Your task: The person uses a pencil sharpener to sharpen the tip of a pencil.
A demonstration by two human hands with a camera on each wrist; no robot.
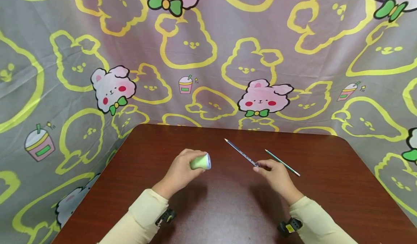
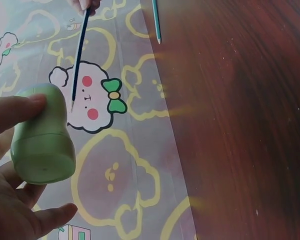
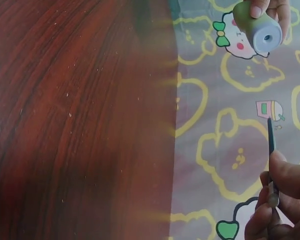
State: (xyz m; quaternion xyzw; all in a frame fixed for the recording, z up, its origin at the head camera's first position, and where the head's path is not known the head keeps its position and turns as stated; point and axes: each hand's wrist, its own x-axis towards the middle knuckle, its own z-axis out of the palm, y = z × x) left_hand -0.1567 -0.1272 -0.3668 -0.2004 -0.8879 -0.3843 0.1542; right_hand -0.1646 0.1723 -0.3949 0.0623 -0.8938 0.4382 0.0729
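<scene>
From my remote seat I see, toward the left of the brown desk (image 1: 221, 204), the left hand (image 1: 179, 171) grasping a green waisted object (image 1: 198, 162), fingers covering part of its sides, pale holed end facing right. Past free room between the hands, a dark blue pencil (image 1: 241, 152), its tip raised toward the back edge, is pinched by the right hand (image 1: 276, 176), whose fingers partly hide its rear end; a teal pencil (image 1: 282, 163) lies just beside, nearer the right edge. Patterned cloth (image 1: 208, 77) hangs behind the back edge; the front edge is cut off.
</scene>
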